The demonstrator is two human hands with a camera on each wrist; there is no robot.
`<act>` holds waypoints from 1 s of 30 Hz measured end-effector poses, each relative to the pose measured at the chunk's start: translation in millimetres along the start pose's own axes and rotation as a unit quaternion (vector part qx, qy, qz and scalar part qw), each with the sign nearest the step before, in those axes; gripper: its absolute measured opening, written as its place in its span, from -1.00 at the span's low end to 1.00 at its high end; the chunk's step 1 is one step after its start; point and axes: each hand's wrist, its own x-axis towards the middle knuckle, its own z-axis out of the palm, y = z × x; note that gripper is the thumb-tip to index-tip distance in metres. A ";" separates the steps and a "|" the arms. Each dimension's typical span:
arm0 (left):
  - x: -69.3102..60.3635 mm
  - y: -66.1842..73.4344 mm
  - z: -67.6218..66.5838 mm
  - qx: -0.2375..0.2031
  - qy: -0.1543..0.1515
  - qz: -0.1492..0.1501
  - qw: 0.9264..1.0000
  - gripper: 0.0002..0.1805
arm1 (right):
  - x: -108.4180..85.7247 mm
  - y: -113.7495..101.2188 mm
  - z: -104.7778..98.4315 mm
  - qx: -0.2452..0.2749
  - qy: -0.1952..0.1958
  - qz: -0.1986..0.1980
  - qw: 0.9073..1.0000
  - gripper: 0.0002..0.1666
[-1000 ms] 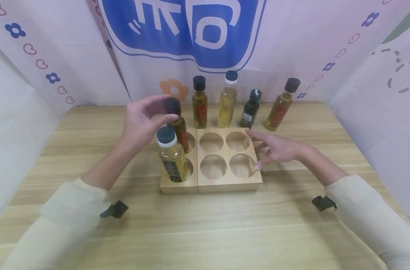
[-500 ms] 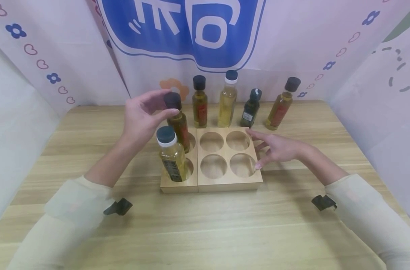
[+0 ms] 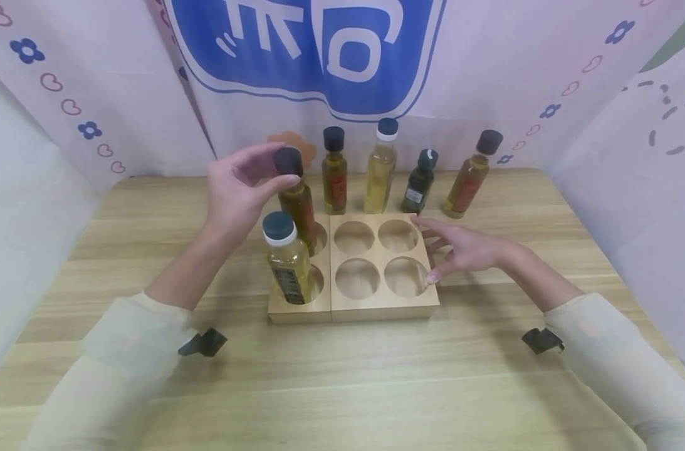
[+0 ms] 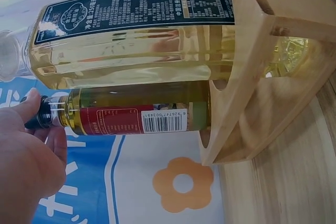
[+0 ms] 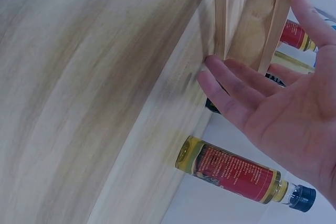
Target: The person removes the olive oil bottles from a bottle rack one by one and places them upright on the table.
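Observation:
My left hand (image 3: 237, 194) pinches the black cap of an olive oil bottle (image 3: 299, 207) with a red label. That bottle stands nearly upright over the rear left hole of the wooden rack (image 3: 384, 307); in the left wrist view its lower end is at the hole's edge. Just in front, a taller pale oil bottle (image 3: 288, 269) with a dark green cap sits in the front left hole. My right hand (image 3: 460, 247) rests against the rack's right side, fingers spread, the thumb near the front corner and the forefinger at the back corner.
Behind the rack stand a red-labelled bottle (image 3: 335, 178), a pale oil bottle (image 3: 380, 175), a small dark bottle (image 3: 418, 185) and another red-labelled bottle (image 3: 467, 181) at the right. A printed cloth (image 3: 489, 81) hangs behind the table (image 3: 342, 382).
My left hand has risen slightly, lifting the red-labelled olive oil bottle higher out of the rear left hole. The right hand and the rack have stayed in place.

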 end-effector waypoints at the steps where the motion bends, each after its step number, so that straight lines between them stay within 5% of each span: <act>1: 0.4 0.3 0.4 -0.006 0.001 -0.001 1.000 -0.57 | -0.2 0.2 0.0 0.000 0.001 0.000 1.000 0.42; 30: 6.5 9.0 7.1 -0.052 0.017 0.004 0.999 -0.60 | 0.1 -1.1 1.1 0.014 -0.010 0.013 1.000 0.42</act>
